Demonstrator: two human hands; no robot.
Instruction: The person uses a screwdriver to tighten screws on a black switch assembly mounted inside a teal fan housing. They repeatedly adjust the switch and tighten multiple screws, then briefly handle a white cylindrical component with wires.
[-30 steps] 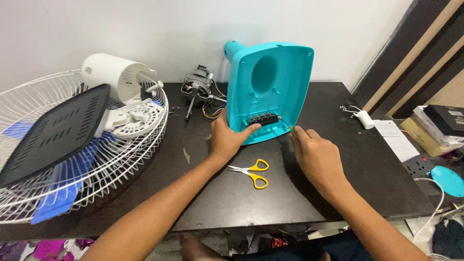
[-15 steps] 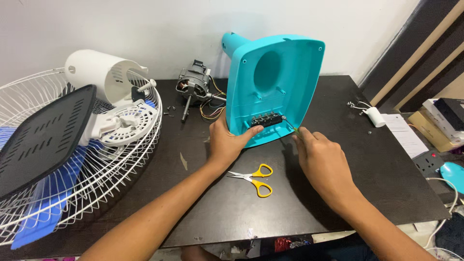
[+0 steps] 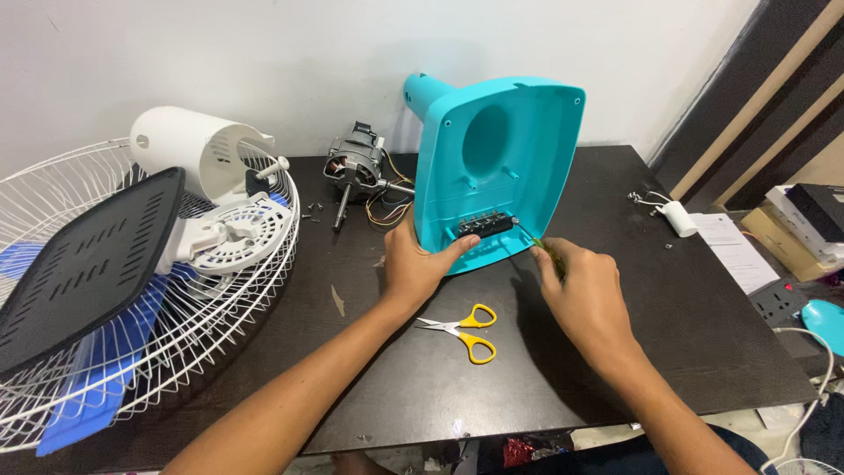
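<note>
The turquoise fan base housing (image 3: pixel 492 167) stands tipped up on its edge near the middle of the dark table (image 3: pixel 703 334), its hollow underside facing the person, its neck pointing away toward the wall at 12 o'clock. A small black switch block (image 3: pixel 483 224) sits low inside it. The left hand (image 3: pixel 415 264) grips the housing's lower left edge, thumb laid across the rim just under the block. The right hand (image 3: pixel 585 286), at 3 o'clock from the housing's bottom edge, is closed around a thin screwdriver (image 3: pixel 532 237) whose tip reaches up to the right end of the block.

Yellow-handled scissors (image 3: pixel 466 330) lie flat at 6 o'clock from the housing, between the two forearms, touching neither. At 10 o'clock stands the bare fan motor (image 3: pixel 356 167) with loose coloured wires, a few screws beside it. Farther left, at 9 o'clock, a white wire fan guard (image 3: pixel 176 334) overhangs the table's left edge, carrying a black grille panel (image 3: pixel 88 264), a white motor cover (image 3: pixel 189 154) and blue blades (image 3: pixel 97 387). The table's right half is mostly bare, with a small white capacitor (image 3: pixel 677 215) at 2 o'clock near the far right corner.
</note>
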